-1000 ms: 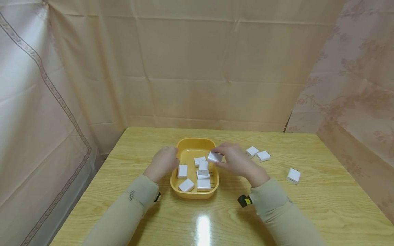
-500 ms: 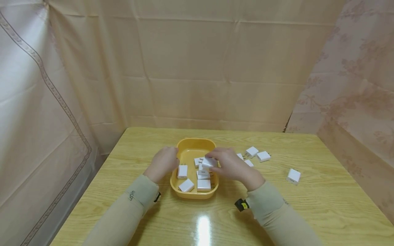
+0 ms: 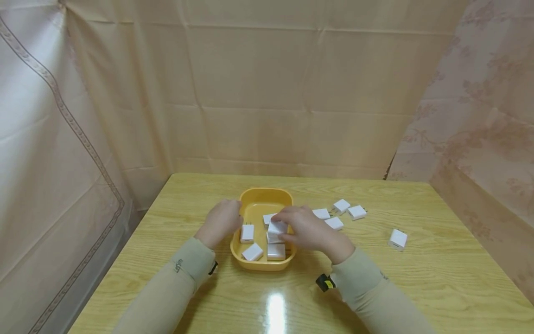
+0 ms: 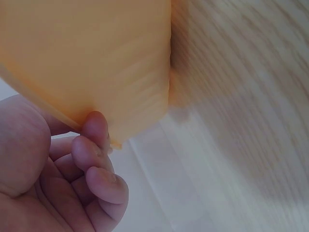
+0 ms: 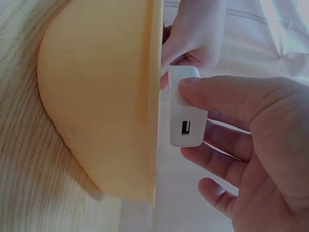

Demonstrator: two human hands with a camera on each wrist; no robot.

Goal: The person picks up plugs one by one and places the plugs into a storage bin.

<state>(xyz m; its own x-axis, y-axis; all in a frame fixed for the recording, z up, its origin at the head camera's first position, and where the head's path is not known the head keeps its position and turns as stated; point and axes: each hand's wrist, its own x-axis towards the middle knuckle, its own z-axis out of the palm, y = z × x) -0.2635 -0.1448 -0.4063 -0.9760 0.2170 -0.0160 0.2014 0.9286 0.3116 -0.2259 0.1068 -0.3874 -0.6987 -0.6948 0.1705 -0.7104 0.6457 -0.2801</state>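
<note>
A yellow plastic tub (image 3: pixel 263 267) stands on the table with several white USB chargers inside, among them one charger (image 3: pixel 247 233) by its left wall and another charger (image 3: pixel 252 252) at the near left. My left hand (image 3: pixel 221 222) pinches the tub's left rim; in the left wrist view the curled fingers (image 4: pixel 94 126) grip that edge. Between thumb and fingers, my right hand (image 3: pixel 306 228) holds a white USB charger (image 5: pixel 186 106) over the right side of the tub. The USB port of this charger shows in the right wrist view. It partly hides the chargers beneath it.
Right of the tub, several more white chargers lie on the wooden table (image 3: pixel 417 287), including one charger (image 3: pixel 357 212) towards the back and a lone charger (image 3: pixel 398 239) farther right. Beige cloth (image 3: pixel 258 93) hangs behind the table, with more cloth at both sides.
My right hand has moved left and down with the charger, from the tub's right rim to over the chargers inside. Two chargers on the table have come into view behind it. My left hand stays put.
</note>
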